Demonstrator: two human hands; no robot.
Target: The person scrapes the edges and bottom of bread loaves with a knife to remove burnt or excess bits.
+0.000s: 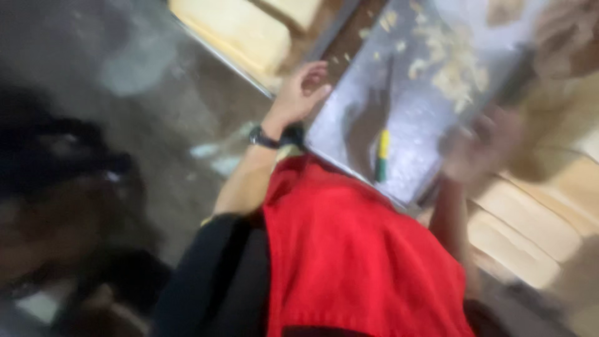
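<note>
The picture is tilted and blurred by motion. My left hand (303,91), with a dark watch (264,138) on its wrist, rests against the left edge of a floured metal worktop (374,118); its fingers are loosely curled and hold nothing. My right hand (482,148) is a blur at the worktop's right edge, and I cannot tell whether it holds anything. A slim yellow and green tool (382,156) lies on the metal between my hands. Pale dough scraps (450,70) are scattered at the far end. A red apron (349,256) over a black sleeve fills the foreground.
Pale yellowish blocks (240,28) lie on a surface beyond the worktop's left edge, and more pale blocks (530,231) are stacked on the right. Grey floor (125,68) lies to the left. A dark blurred shape (56,187) fills the left foreground.
</note>
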